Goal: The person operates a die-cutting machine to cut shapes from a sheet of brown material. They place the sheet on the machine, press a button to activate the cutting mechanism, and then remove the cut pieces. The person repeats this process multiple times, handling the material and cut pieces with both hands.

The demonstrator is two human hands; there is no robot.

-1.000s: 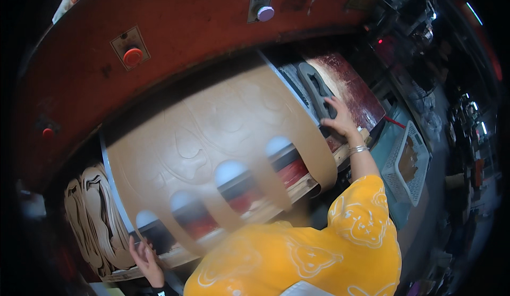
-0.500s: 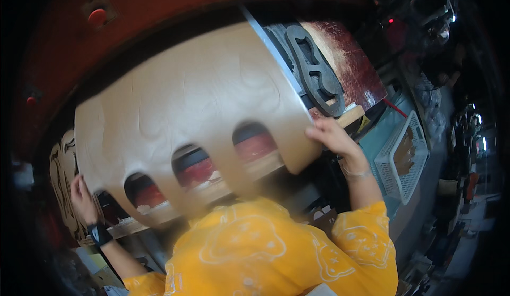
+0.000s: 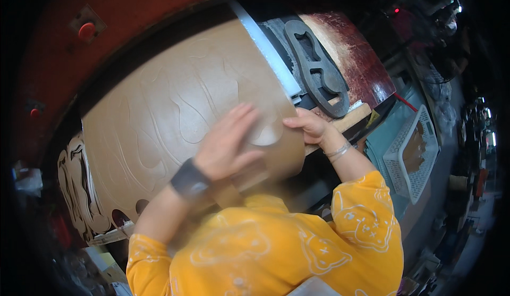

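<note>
A large tan sheet [image 3: 159,120] with pressed shoe-part outlines and rounded cutouts along its near edge lies across the bed of a red press. My left hand [image 3: 228,147], with a dark wristband, rests flat on the sheet's right part, fingers spread. My right hand [image 3: 308,126] pinches the sheet's right near edge, beside a white bar [image 3: 265,51]. Yellow patterned sleeves cover both my arms.
A dark metal cutting die [image 3: 316,67] lies on a reddish board [image 3: 361,57] right of the sheet. The red press arches above, with a red button [image 3: 86,30]. Cut-out tan scrap [image 3: 74,189] hangs at the left. A white basket [image 3: 411,152] stands lower right.
My left hand left the sheet's lower-left corner and now lies flat near its right side. The sheet has shifted toward me, and my right hand stays at its right edge.
</note>
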